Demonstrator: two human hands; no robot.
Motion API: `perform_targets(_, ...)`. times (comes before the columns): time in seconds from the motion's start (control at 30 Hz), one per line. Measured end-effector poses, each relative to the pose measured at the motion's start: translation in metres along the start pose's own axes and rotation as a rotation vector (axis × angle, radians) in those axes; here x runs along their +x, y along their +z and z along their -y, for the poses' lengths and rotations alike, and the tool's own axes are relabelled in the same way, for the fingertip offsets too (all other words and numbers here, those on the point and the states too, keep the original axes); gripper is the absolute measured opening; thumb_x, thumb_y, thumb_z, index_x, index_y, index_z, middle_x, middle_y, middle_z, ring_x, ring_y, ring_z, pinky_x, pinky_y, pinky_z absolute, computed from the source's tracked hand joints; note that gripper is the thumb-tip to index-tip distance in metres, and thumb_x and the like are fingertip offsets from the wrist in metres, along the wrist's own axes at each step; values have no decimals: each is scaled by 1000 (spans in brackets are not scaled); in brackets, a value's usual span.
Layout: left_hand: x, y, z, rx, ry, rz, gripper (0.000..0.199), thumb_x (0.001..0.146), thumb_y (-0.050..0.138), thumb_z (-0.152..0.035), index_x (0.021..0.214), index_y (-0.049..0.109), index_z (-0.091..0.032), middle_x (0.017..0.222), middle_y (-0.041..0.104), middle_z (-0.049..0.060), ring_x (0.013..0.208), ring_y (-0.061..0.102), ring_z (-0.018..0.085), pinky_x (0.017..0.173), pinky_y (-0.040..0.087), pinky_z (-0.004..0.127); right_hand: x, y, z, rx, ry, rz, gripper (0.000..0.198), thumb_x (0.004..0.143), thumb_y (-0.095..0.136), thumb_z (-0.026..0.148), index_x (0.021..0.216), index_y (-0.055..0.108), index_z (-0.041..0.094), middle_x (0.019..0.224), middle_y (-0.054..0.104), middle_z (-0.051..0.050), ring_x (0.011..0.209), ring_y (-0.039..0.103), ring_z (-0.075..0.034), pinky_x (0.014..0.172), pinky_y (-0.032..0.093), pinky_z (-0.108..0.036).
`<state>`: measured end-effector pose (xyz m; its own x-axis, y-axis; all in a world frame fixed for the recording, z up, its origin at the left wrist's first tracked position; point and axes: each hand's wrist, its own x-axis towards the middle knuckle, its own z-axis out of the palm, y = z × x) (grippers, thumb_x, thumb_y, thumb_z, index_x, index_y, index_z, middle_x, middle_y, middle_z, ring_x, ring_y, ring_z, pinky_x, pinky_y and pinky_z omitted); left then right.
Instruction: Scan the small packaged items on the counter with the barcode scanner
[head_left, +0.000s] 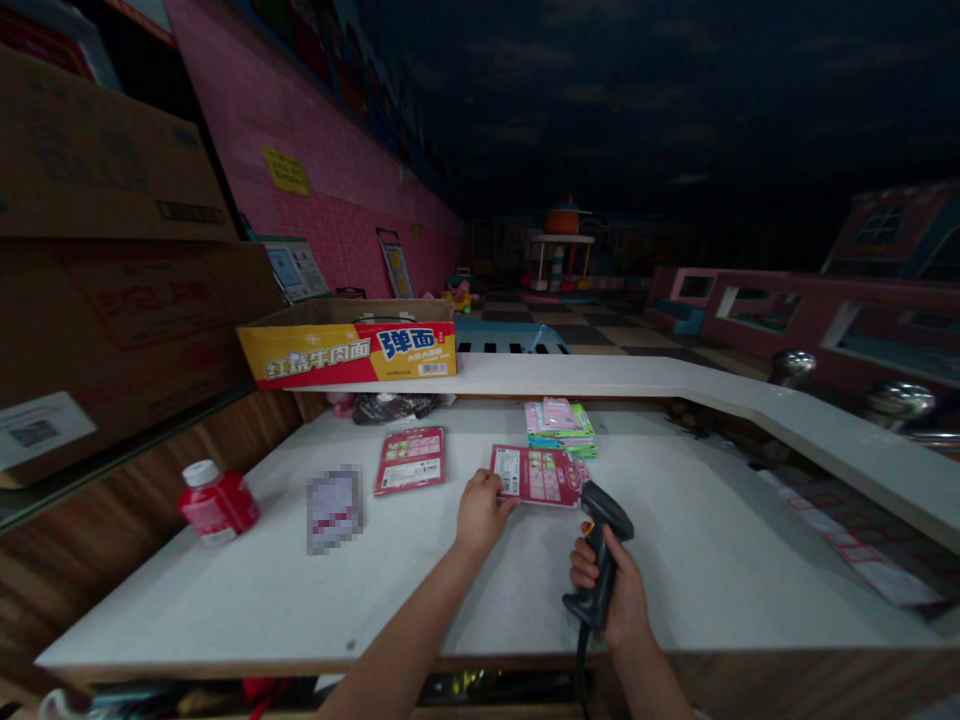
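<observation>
My right hand [626,590] is wrapped round the grip of a black barcode scanner [600,550], its head tilted up towards the left and its cable hanging down over the counter's edge. My left hand [481,510] pinches the left end of a flat red package [538,476], which has a white label with a barcode at that end. The scanner's head is close to the package's right end. Just behind lies a stack of green, pink and white packets [559,428]. To the left, a similar red package [411,460] lies flat on the white counter [420,560].
A red bottle with a white cap [217,503] stands at the left, near a blurred-out item [334,510]. An open yellow and red carton [349,352] sits on the raised ledge [570,375]. Brown cardboard boxes [142,330] are stacked at far left.
</observation>
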<state>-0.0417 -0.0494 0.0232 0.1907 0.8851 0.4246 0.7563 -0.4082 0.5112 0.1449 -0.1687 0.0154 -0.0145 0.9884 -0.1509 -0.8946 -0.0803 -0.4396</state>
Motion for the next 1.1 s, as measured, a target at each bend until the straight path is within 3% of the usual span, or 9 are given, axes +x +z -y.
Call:
perform_targets(0.27,2,3,-4,14,-39,-35,26,70,76,-37,87,65,-21,99,59,8,93,57,25,82,43,35,-2,1,0,-33,-9,21,31,72,78,39,79,53,21,57,38,8,44,36,-5,39,32,-15)
perform_targets(0.43,4,-22,17,88,-24,-124,16,81,65,-33,92,68,-21,99,61,10,96,56,27,87,42,38,-4,0,1,57,33,-5,27,72,78,32,83,57,20,58,40,7,44,36,-5,38,34,-15)
perform_targets(0.63,16,-81,71,444,-331,-250,20,84,55,-29,95,64,-16,102,59,19,102,53,35,86,41,45,-6,-1,0,73,35,-12,26,73,77,30,85,56,20,59,43,7,45,37,-5,38,35,-14)
perform_targets(0.8,14,-98,100,550,-504,-271,40,75,65,-40,101,58,-11,107,57,25,109,49,42,85,41,48,-5,-1,-1,97,28,-4,26,74,77,29,87,56,20,59,44,7,45,38,-5,39,36,-13)
perform_targets(0.93,5,-92,99,520,-551,-233,48,75,65,-47,103,57,-9,108,57,26,111,50,42,87,40,47,-5,-1,-1,111,31,-9,26,74,77,28,89,57,19,59,44,7,45,38,-5,38,36,-14)
perform_targets(1.1,0,-91,79,566,-617,-133,49,79,62,-46,113,55,-10,112,57,22,110,51,38,85,41,43,-4,-4,-1,120,42,-2,26,74,76,28,89,57,19,59,44,7,45,39,-5,39,37,-14)
